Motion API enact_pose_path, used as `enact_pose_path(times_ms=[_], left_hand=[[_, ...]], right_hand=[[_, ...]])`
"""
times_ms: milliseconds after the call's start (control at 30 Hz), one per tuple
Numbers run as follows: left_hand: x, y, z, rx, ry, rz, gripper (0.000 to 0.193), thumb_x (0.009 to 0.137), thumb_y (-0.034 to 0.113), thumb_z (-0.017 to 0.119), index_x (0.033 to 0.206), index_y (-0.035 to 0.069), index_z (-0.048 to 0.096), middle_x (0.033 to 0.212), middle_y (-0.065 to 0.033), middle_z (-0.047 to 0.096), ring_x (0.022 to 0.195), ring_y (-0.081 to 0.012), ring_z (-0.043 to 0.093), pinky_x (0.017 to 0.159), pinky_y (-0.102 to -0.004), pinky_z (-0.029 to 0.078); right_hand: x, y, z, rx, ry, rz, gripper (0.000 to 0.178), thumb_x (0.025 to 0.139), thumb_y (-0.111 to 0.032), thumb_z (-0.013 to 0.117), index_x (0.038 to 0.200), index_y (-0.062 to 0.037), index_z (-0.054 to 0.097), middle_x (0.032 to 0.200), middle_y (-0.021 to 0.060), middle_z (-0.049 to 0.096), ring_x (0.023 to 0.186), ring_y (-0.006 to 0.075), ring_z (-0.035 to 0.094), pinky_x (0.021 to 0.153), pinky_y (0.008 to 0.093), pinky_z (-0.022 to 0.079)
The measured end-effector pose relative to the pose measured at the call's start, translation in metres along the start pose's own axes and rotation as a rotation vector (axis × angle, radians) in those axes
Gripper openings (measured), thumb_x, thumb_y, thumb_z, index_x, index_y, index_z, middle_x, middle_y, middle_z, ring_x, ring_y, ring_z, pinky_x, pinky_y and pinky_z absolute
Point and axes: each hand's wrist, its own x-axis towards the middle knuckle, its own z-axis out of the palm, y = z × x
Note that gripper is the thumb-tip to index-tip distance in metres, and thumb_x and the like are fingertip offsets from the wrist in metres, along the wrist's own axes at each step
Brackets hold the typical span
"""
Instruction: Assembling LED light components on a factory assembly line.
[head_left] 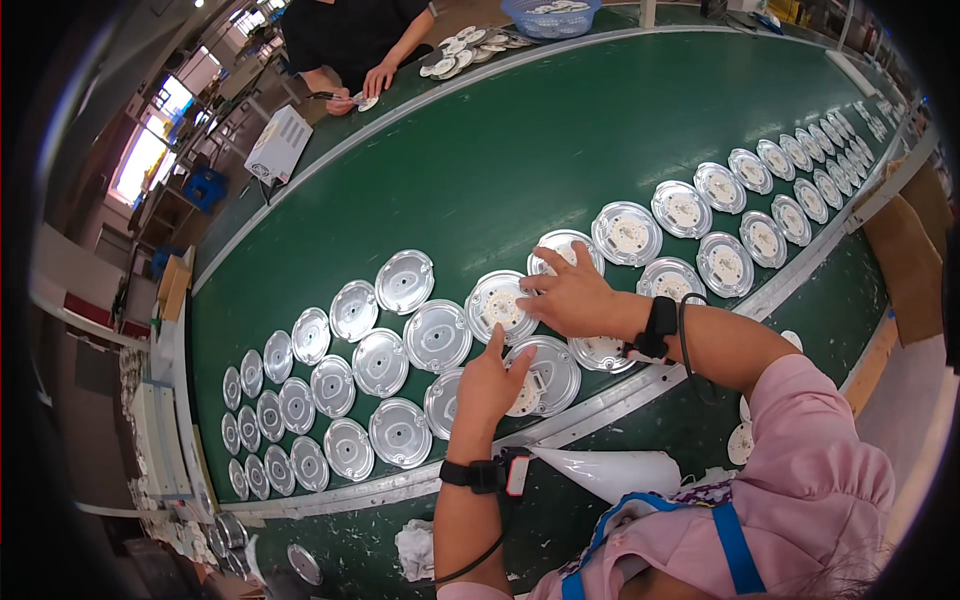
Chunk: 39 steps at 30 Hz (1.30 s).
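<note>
My left hand rests on a round silver metal disc with a white plate in its middle, index finger pointing up toward the disc above. My right hand reaches left across the belt, its fingertips touching a white-centred disc. Both discs lie among two rows of similar silver discs on a green conveyor belt. Discs to the left are bare metal; those to the right carry white centre plates. Each wrist wears a black band with a cable.
Across the belt a person in black handles small white parts. A blue basket and a white box stand on the far side. A metal rail edges the belt near me, with a white cone-shaped bag below.
</note>
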Motion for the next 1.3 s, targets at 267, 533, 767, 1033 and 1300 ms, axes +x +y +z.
enact_pose_path(times_ms=[267, 533, 767, 1033, 1300], left_hand=[[0.0, 0.002, -0.0029, -0.01, -0.041, -0.036, 0.067, 0.077, 0.042, 0.055, 0.121, -0.006, 0.04, 0.088, -0.0275, 0.058, 0.081, -0.0369, 0.059, 0.07, -0.0377, 0.046], [-0.0007, -0.0009, -0.0026, -0.029, -0.03, -0.008, 0.067, 0.077, 0.041, 0.056, 0.122, -0.006, 0.039, 0.093, -0.0281, 0.057, 0.084, -0.0363, 0.059, 0.072, -0.0373, 0.046], [-0.0002, -0.0007, -0.0014, -0.006, -0.017, 0.008, 0.066, 0.076, 0.041, 0.057, 0.121, -0.005, 0.041, 0.081, -0.0264, 0.059, 0.078, -0.0349, 0.06, 0.066, -0.0374, 0.046], [0.0003, -0.0023, 0.0007, -0.034, 0.017, 0.027, 0.066, 0.075, 0.041, 0.058, 0.12, -0.005, 0.043, 0.076, -0.0254, 0.059, 0.073, -0.0347, 0.06, 0.064, -0.0368, 0.046], [0.0007, -0.0062, 0.0037, -0.134, 0.089, 0.029, 0.058, 0.078, 0.035, 0.058, 0.118, -0.005, 0.044, 0.076, -0.0186, 0.059, 0.07, -0.0247, 0.06, 0.063, -0.0328, 0.046]], right_hand=[[0.0007, -0.001, -0.0005, 0.006, -0.03, 0.025, 0.02, 0.077, -0.028, 0.058, 0.096, -0.0237, 0.063, 0.113, -0.001, 0.054, 0.119, 0.0308, 0.033, 0.087, 0.0614, 0.024], [0.0014, -0.0026, -0.0044, 0.03, -0.11, 0.049, 0.022, 0.08, -0.028, 0.054, 0.1, -0.0248, 0.062, 0.117, -0.001, 0.052, 0.123, 0.0305, 0.03, 0.088, 0.0573, 0.02], [0.0017, -0.0005, -0.0021, 0.029, -0.075, 0.047, 0.02, 0.077, -0.027, 0.059, 0.096, -0.024, 0.063, 0.114, -0.0035, 0.052, 0.12, 0.0287, 0.034, 0.087, 0.0599, 0.025], [0.0026, -0.001, -0.0021, 0.038, -0.094, 0.059, 0.021, 0.078, -0.026, 0.057, 0.098, -0.0233, 0.063, 0.115, -0.0032, 0.052, 0.119, 0.0285, 0.034, 0.086, 0.0594, 0.025], [-0.0006, -0.0019, -0.0074, 0.052, -0.034, 0.062, 0.022, 0.077, -0.024, 0.057, 0.099, -0.0198, 0.062, 0.113, -0.0003, 0.053, 0.117, 0.0274, 0.036, 0.086, 0.0577, 0.027]])
